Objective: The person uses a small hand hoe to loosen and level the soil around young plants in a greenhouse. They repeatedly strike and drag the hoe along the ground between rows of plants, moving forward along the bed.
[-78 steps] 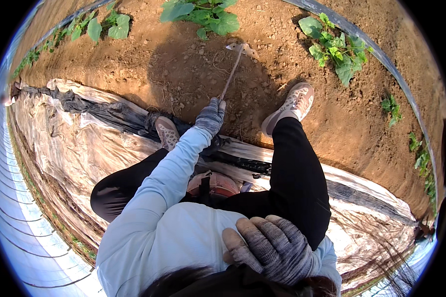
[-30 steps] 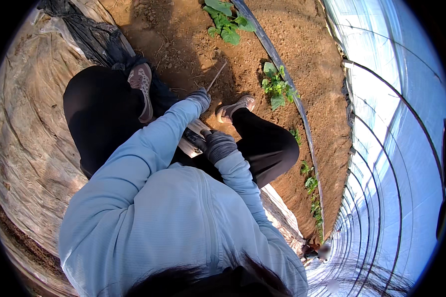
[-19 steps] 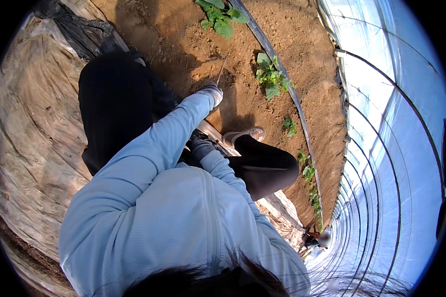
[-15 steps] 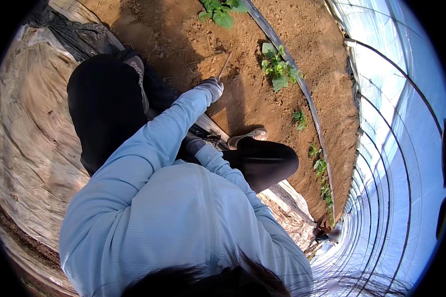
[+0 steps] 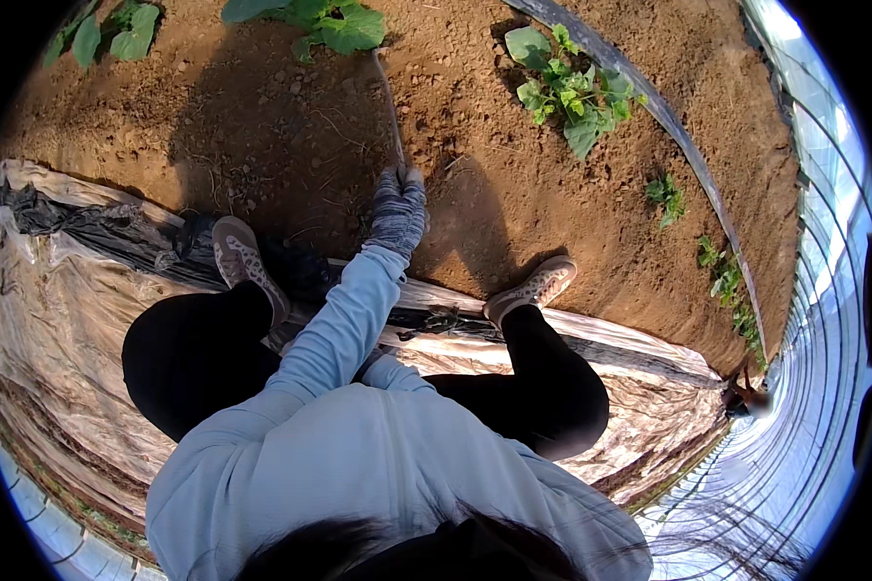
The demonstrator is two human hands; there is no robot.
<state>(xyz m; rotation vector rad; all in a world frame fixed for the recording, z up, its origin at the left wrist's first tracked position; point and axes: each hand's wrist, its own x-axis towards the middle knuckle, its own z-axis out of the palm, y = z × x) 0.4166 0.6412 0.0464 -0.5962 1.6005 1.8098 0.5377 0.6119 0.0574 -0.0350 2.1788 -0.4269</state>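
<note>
In a grey knit glove, my left hand [image 5: 398, 211] reaches forward over the soil, fingers closed round the near end of a thin stick [image 5: 389, 102]. The stick points away from me, and its far end lies by the leaves of a broad-leaved green plant [image 5: 351, 27]. I cannot tell whether it touches them. My right hand [image 5: 367, 364] is low by my lap, mostly covered by my left forearm. Its fingers are hidden.
Brown soil [image 5: 291, 145] spreads ahead. A leafy plant [image 5: 576, 97] stands beside a dark hose-like strip [image 5: 654, 102]; several smaller plants follow it rightward. Crumpled plastic sheeting [image 5: 58, 320] lies under and around my legs. Another person [image 5: 746, 399] is far right, near the hooped plastic wall [image 5: 833, 203].
My view has turned, so the plants and soil sit differently in it. My left hand now reaches straight ahead, and the stick's far end has come near the leaves.
</note>
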